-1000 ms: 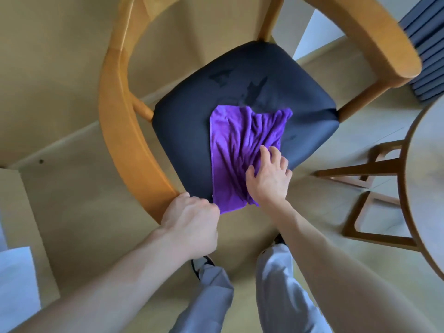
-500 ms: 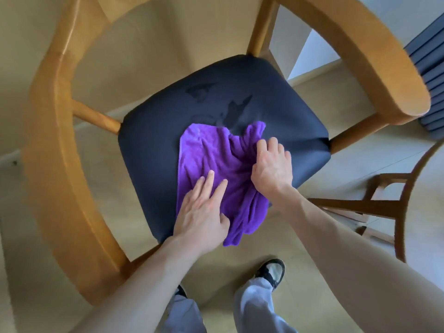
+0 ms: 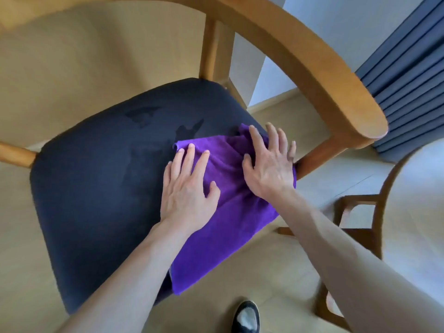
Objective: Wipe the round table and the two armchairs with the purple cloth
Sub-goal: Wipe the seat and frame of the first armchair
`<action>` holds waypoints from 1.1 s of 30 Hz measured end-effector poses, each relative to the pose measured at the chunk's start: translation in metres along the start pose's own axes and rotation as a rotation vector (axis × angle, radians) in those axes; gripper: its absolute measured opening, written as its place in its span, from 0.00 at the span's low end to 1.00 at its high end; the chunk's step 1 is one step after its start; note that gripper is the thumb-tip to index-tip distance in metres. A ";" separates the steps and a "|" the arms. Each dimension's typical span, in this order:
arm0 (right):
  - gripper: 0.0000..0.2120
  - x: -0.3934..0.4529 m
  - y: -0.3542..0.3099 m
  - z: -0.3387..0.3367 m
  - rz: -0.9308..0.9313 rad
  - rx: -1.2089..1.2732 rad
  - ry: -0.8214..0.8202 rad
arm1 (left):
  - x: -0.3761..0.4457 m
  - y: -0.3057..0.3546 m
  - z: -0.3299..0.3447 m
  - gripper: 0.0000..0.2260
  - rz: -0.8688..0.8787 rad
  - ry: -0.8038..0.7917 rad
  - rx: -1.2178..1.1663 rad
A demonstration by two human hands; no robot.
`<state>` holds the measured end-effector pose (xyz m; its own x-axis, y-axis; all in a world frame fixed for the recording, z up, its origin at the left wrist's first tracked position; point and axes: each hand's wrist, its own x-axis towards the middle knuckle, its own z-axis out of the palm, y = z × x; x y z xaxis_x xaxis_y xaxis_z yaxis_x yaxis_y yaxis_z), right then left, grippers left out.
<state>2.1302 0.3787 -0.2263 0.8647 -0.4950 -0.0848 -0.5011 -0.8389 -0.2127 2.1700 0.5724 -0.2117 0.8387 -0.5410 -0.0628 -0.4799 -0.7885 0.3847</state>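
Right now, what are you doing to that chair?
A person is wiping the dark seat of a wooden armchair with a purple cloth. Both hands lie flat on the cloth with straight fingers, the left hand on its near-left part and the right hand near the seat's right edge. Part of the cloth hangs over the front of the seat. Darker patches show on the seat behind the cloth. The edge of the round table shows at the right.
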 end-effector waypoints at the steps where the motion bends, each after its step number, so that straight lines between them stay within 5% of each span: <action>1: 0.31 -0.001 -0.001 0.007 0.004 0.014 -0.004 | 0.008 -0.005 0.003 0.30 0.030 0.031 -0.008; 9: 0.29 -0.001 0.005 0.017 -0.317 -0.014 0.037 | 0.025 -0.023 0.026 0.28 0.052 0.159 -0.060; 18: 0.34 0.014 -0.006 0.035 -0.012 0.032 0.221 | 0.026 -0.035 0.023 0.29 0.033 0.293 -0.594; 26: 0.32 -0.032 -0.012 0.032 0.172 0.002 0.237 | 0.018 -0.023 0.020 0.25 0.134 0.178 -0.261; 33: 0.31 -0.024 -0.012 0.031 0.102 0.003 0.213 | 0.025 -0.026 0.022 0.26 0.117 0.208 -0.353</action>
<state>2.1166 0.4082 -0.2517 0.7827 -0.6141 0.1010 -0.5852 -0.7815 -0.2165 2.1973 0.5729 -0.2436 0.8353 -0.5217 0.1735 -0.4875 -0.5570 0.6724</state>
